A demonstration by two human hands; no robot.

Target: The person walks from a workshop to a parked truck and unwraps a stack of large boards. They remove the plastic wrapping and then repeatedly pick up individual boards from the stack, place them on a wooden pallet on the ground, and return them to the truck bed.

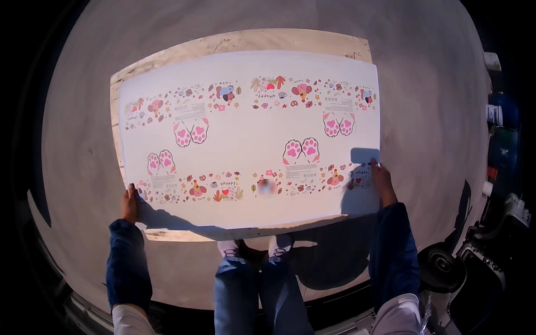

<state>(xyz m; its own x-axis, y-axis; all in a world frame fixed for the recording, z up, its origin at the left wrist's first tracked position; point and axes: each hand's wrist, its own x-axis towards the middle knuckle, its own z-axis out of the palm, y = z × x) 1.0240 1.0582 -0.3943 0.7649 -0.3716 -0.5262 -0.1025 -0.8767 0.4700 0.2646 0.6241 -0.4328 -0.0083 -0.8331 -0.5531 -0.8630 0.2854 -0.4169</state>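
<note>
A large white printed sheet (pixel 240 131) spreads out in front of me, with rows of cartoon animals and plants and pairs of pink paw prints on it. It lies over a pale wooden board (pixel 290 39), whose far edge and part of the near edge show past it. My left hand (pixel 129 205) is closed on the sheet's near left edge, thumb on top. At the right edge, somewhat farther up, my right hand (pixel 383 181) pinches the sheet. The fingers under the sheet are hidden. Whether more sheets lie beneath, I cannot tell.
Grey floor (pixel 419 111) surrounds the board. My shoes (pixel 279 244) stand close to its near edge. A black wheel (pixel 441 265) and machine parts are at the lower right. Along the right rim stand several containers, one of them blue (pixel 505 109). Shadows fall across the sheet's near side.
</note>
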